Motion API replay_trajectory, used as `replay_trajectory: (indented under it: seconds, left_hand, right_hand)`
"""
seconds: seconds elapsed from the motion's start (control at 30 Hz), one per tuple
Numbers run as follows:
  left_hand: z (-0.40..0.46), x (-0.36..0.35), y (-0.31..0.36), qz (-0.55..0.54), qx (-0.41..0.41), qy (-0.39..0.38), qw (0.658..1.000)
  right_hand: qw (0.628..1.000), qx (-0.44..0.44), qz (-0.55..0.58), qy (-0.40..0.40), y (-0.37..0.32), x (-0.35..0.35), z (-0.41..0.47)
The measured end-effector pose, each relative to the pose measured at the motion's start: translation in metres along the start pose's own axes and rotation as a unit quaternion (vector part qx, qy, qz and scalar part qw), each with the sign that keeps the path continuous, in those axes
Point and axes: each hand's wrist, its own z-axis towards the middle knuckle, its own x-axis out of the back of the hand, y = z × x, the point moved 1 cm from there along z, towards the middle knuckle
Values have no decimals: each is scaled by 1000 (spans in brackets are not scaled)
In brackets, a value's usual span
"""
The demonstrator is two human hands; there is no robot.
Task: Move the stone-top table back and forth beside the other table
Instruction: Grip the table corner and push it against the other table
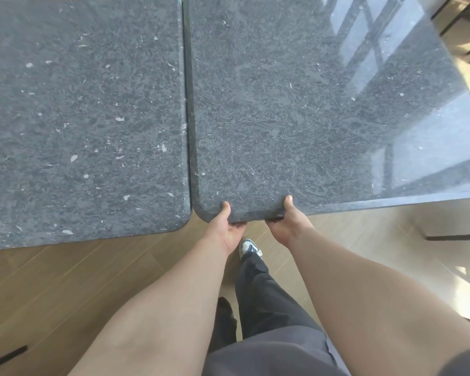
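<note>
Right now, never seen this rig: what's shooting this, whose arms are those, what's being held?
There is no machine here. One wide-angle camera worn on a person's head looks forward and down, so the bare arms are the wearer's own. Two dark speckled stone-top tables stand side by side with a narrow gap between them. The left hand and right hand both grip the near edge of the right-hand table, thumbs on top, fingers curled underneath. The left-hand table is untouched. Nothing lies on either top. Below are a wooden floor, dark trousers and one sneaker.
</note>
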Motion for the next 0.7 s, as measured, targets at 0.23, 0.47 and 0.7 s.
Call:
replay_trajectory:
  seconds: [0.23, 0.47, 0.7]
  left_hand:
    - [-2, 1, 1, -3, 3, -4, 1000]
    - [1, 2, 0, -10, 6, -5, 1000]
    - [4, 7, 0, -7, 10, -10, 1000]
  right_hand:
    - [1000, -3, -1, -11, 2, 1, 1]
    - [999, 9, 38, -18, 2, -2, -6]
    - [999, 22, 16, -25, 6, 0, -5]
